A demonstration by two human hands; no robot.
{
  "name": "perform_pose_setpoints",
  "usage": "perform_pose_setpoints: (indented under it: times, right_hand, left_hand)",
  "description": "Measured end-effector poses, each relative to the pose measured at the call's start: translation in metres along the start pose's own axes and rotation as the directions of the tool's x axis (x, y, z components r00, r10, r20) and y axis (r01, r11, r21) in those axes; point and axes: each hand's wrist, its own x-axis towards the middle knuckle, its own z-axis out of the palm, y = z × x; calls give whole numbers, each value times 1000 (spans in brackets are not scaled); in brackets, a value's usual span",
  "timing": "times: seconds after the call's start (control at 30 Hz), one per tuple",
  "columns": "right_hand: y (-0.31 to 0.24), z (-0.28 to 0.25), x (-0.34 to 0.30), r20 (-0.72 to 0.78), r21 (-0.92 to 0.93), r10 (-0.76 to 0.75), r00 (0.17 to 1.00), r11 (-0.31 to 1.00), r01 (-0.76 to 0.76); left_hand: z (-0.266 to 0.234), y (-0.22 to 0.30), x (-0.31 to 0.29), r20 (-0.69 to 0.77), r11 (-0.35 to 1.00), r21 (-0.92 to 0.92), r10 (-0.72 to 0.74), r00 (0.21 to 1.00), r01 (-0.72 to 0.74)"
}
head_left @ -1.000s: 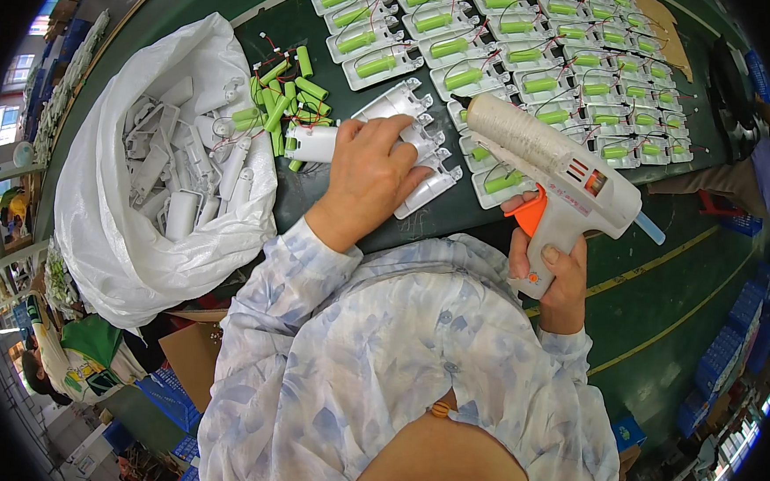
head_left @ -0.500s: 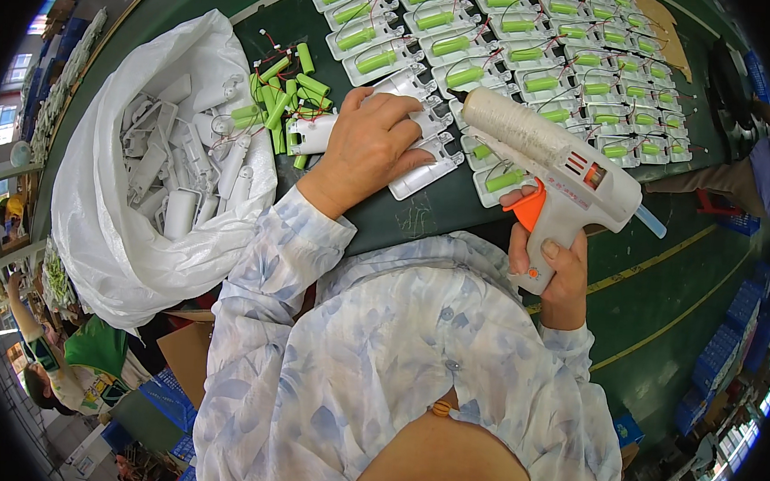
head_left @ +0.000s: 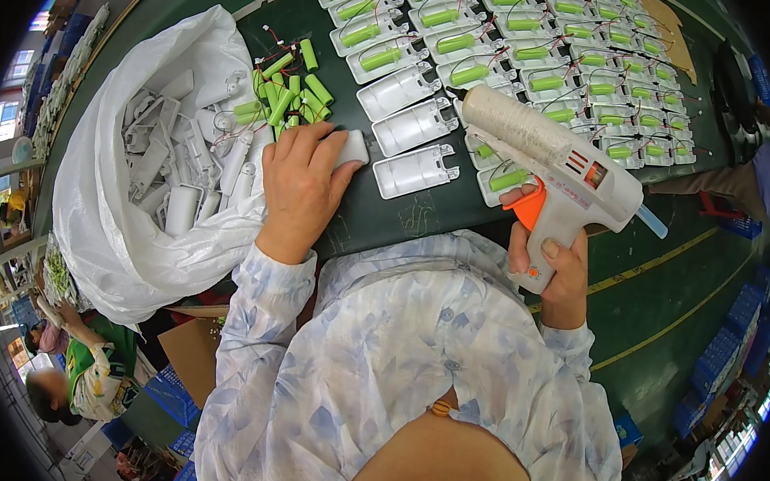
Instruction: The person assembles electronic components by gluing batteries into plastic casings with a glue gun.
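Note:
My left hand is closed on a white plastic casing at the near edge of the table, beside a pile of green cylindrical batteries. Most of that casing is hidden under my fingers. To its right lie three white casings without batteries, among them the nearest casing. In my right hand is a white hot glue gun, gripped by the handle with fingers at its orange trigger. Its nozzle points left over the casings, and a glue stick sticks out at its back.
A white sack full of loose white casings stands at the left. Rows of casings with green batteries and thin wires cover the far and right parts of the dark green table. Another person is at the lower left.
My left hand has moved left and nearer, off the casings without batteries, which now show. The casing in it has come along. My right hand and the glue gun have hardly moved.

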Motion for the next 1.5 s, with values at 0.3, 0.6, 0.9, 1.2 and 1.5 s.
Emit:
perform_pose_setpoints:
  times: [0.3, 0.6, 0.9, 1.2, 1.5]
  right_hand:
    - [1, 2, 1, 26, -8, 10, 1000, 1000, -10]
    - [7, -7, 1, 31, 23, 4, 1000, 1000, -5]
    - [6, -8, -3, 45, -8, 6, 999, 1000, -6]
    - [0, 1, -3, 5, -11, 11, 1000, 1000, -11]
    - [-6, 6, 5, 48, -52, 5, 999, 999, -2]
  left_hand:
    - [-11, 11, 17, 153, 989, 131, 49, 987, -69]
    - [-52, -1, -19, -268, 926, -377, -85, 959, -23]
    - [4, 46, -27, -54, 777, -542, 347, 936, -319]
    - [19, 44, -29, 48, 876, -464, 172, 984, -130]
    - [22, 47, -14, 51, 887, -451, 136, 989, -98]
